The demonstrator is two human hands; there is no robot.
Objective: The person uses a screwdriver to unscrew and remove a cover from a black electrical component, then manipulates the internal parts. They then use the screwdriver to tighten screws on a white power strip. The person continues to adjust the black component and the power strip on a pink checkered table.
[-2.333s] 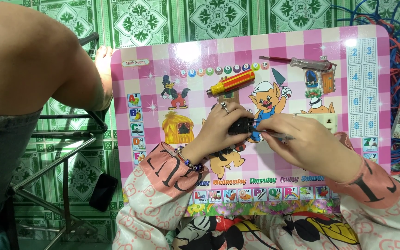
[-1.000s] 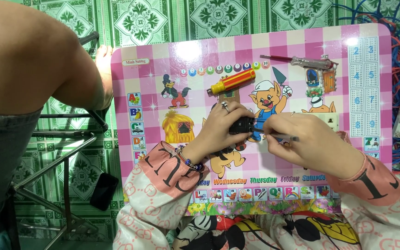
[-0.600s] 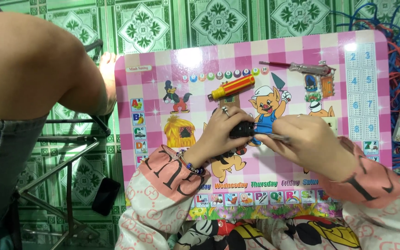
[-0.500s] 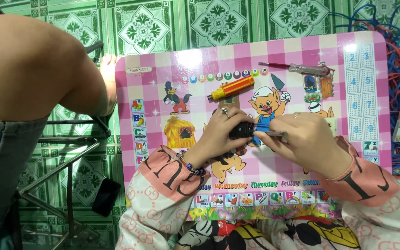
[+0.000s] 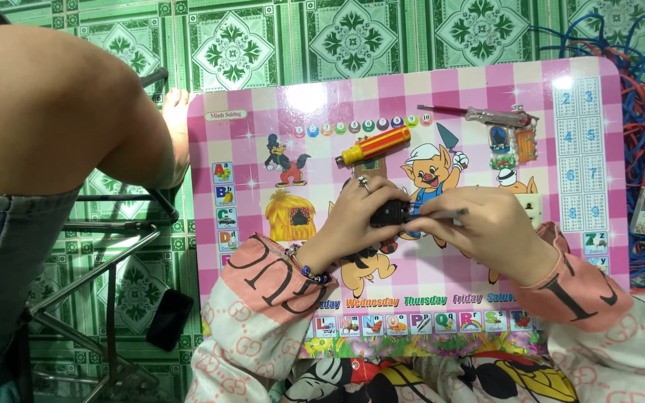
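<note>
While both hands meet near the middle of the pink checked board [image 5: 487,104], the left hand [image 5: 356,213] has its fingers closed round a small black part [image 5: 388,213]. Right hand [image 5: 487,227] fingers pinch a thin tool [image 5: 449,213] whose tip touches that part. An orange-and-yellow screwdriver [image 5: 375,145] lies toward the far edge; a slim red-handled screwdriver [image 5: 479,114] lies near the far right corner. Another person's bare knee [image 5: 54,112] is beyond the left edge
</note>
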